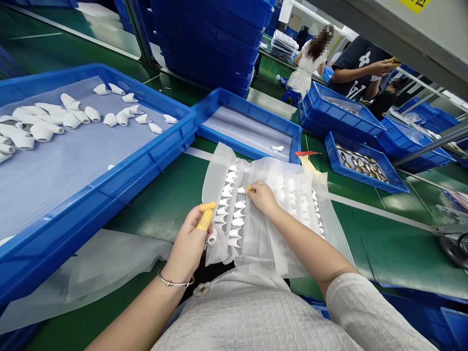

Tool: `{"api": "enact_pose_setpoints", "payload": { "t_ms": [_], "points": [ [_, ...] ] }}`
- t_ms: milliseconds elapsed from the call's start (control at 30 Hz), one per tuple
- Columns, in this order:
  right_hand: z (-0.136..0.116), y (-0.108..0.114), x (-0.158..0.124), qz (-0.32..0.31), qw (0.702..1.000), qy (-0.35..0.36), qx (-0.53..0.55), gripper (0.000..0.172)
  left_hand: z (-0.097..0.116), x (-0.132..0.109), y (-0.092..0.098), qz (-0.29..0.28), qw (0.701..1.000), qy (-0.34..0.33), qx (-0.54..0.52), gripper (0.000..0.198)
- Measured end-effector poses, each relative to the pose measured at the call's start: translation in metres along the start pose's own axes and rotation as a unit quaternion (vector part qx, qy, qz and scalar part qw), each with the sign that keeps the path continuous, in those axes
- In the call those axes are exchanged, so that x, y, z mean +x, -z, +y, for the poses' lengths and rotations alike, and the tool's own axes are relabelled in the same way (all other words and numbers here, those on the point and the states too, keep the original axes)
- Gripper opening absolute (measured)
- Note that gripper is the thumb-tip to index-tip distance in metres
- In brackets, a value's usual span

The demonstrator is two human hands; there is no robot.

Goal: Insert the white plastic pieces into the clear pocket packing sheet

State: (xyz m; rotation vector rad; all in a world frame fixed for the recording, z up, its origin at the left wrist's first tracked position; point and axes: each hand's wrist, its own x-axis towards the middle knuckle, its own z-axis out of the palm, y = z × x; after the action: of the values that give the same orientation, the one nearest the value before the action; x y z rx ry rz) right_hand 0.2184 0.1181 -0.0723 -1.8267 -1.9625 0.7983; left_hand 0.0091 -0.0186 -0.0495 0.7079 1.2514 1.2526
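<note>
My right hand point(260, 196), with a yellow finger cot on it, pinches a small white hollow piece point(242, 190) at the top of a row on a translucent plastic sheet point(259, 239). Several similar white tapered pieces point(237, 222) lie in rows on the sheet, and more show faintly through its folded layers at the right. Yellow finger cots also cover two fingertips of my left hand point(193, 234). It is closed around another white hollow piece point(212, 237), whose round open end faces me, just left of the rows.
At left stands a large blue tray point(157, 163) with loose white pieces. Behind the sheet sits a smaller blue tray point(248, 100). A blue crate point(393, 185) of shiny metal parts is at right. Stacked crates point(208, 44) and two people point(309, 66) are farther back.
</note>
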Motion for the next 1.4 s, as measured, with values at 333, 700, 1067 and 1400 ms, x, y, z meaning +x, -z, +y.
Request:
{"api": "enact_pose_setpoints", "payload": {
  "t_ms": [333, 700, 1067, 1400],
  "points": [
    [-0.025, 0.023, -0.023, -0.025, 0.998, 0.043, -0.030, 0.009, 0.016, -0.005, -0.020, -0.049, 0.983, 0.049, -0.171, 0.054],
    [-0.043, -0.006, -0.135, -0.183, 0.871, 0.026, 0.454, 0.033, 0.000, -0.022, -0.029, -0.171, 0.914, -0.342, 0.137, 0.028],
    [-0.038, 0.013, -0.138, -0.175, 0.851, 0.014, 0.495, 0.030, -0.012, -0.021, -0.026, -0.178, 0.895, -0.340, 0.228, 0.068],
    [-0.031, 0.028, -0.140, -0.146, 0.852, -0.002, 0.504, 0.034, 0.006, -0.028, -0.031, -0.161, 0.923, -0.153, 0.313, 0.027]
  ]
}}
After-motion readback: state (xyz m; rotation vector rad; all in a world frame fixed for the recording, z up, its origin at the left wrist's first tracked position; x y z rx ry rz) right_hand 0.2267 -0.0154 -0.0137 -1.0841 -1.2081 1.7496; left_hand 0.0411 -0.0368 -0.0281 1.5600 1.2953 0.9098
